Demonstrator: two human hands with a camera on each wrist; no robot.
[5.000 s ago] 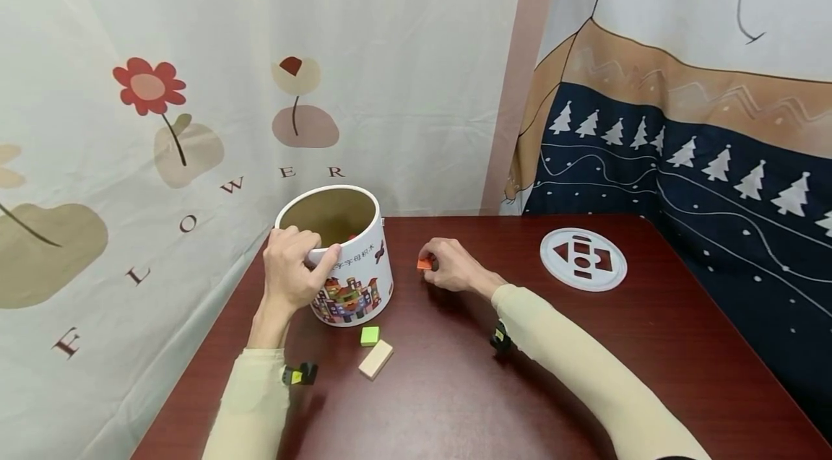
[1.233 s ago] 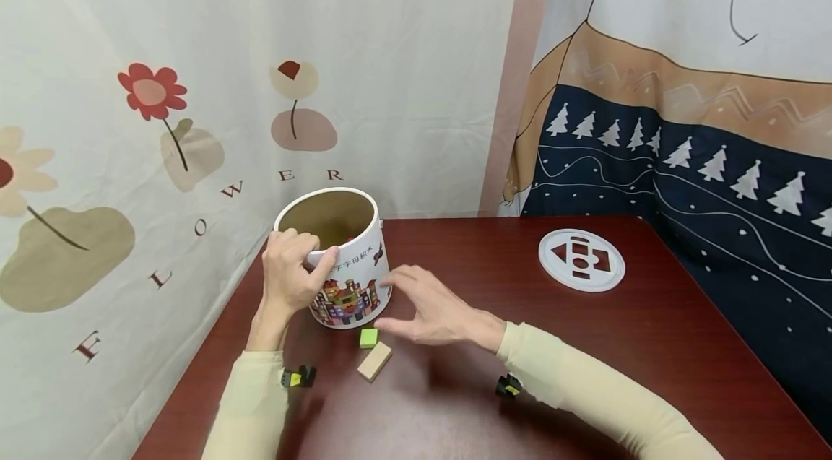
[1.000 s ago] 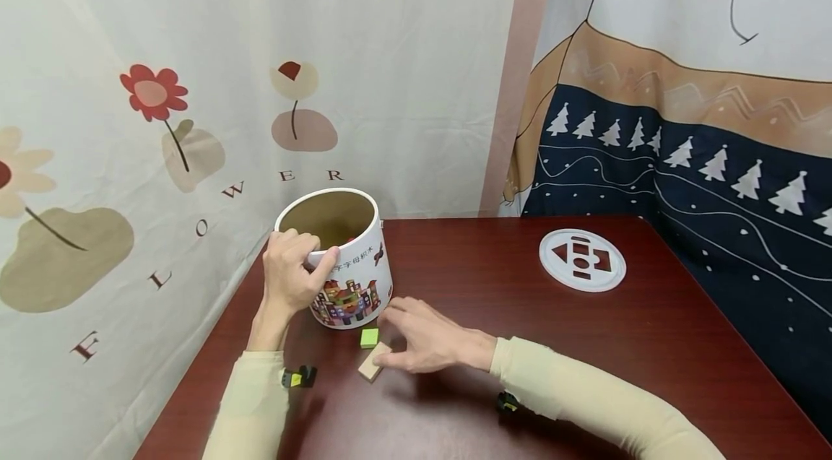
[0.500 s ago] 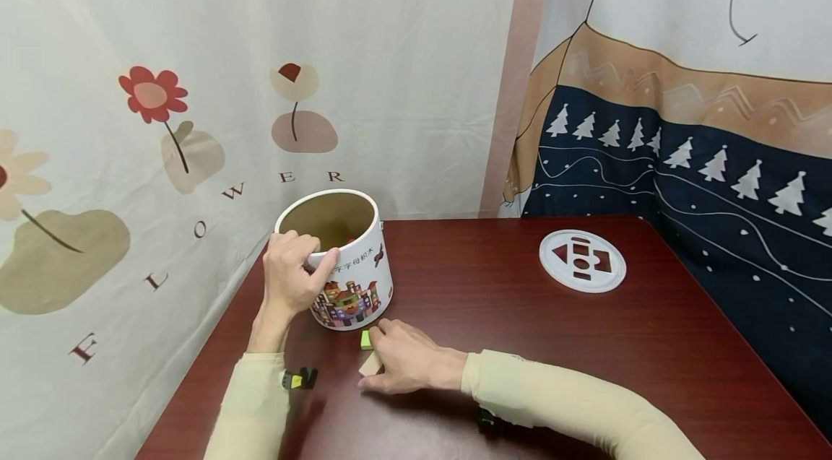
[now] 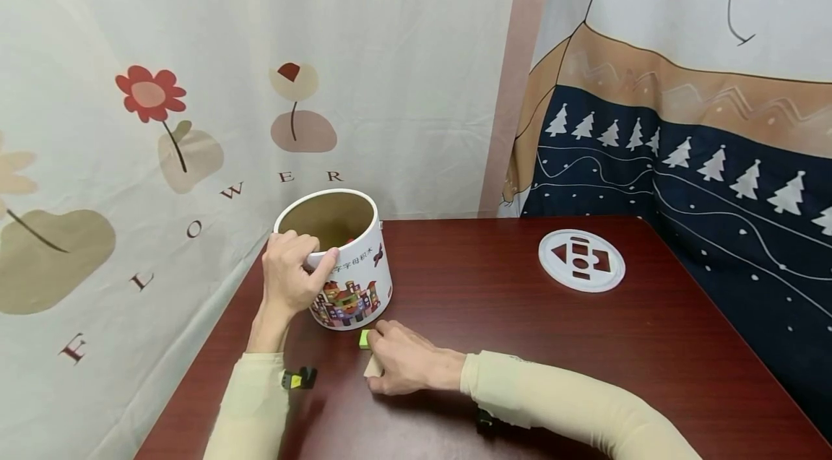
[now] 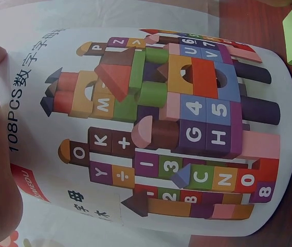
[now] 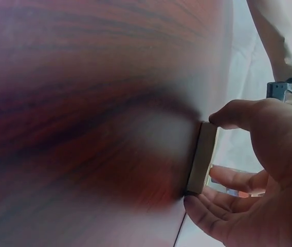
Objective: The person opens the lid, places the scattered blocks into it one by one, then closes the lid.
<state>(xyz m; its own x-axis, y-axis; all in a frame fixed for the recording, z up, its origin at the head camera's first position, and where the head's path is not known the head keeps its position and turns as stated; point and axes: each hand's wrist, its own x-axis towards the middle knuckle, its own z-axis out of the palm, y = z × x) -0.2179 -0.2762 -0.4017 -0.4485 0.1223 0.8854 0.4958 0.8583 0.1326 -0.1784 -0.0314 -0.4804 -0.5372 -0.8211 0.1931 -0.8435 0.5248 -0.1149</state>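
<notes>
A white bucket point(image 5: 354, 258) printed with colourful toy blocks stands upright on the table, something red showing inside. My left hand point(image 5: 289, 272) grips its near rim, thumb on the outside; the left wrist view shows the bucket's printed wall point(image 6: 58, 103) close up. My right hand point(image 5: 409, 359) pinches a plain wooden block point(image 7: 202, 159) by its two ends, low at the tabletop, thumb on one end and fingers on the other. Just beyond those fingers lies a bright green block point(image 5: 365, 339), partly covered by them, near the foot of the bucket.
A round white lid point(image 5: 552, 276) with cut-out shapes lies on the right of the dark red table point(image 5: 481, 258). Behind the table hang a pale curtain point(image 5: 416, 84) with flowers and a dark blue one point(image 5: 598, 171) with trees.
My right hand has let go of an orange block, come down to the wooden block and pinched it, shifting it slightly right. My left hand stays on the bucket's rim.
</notes>
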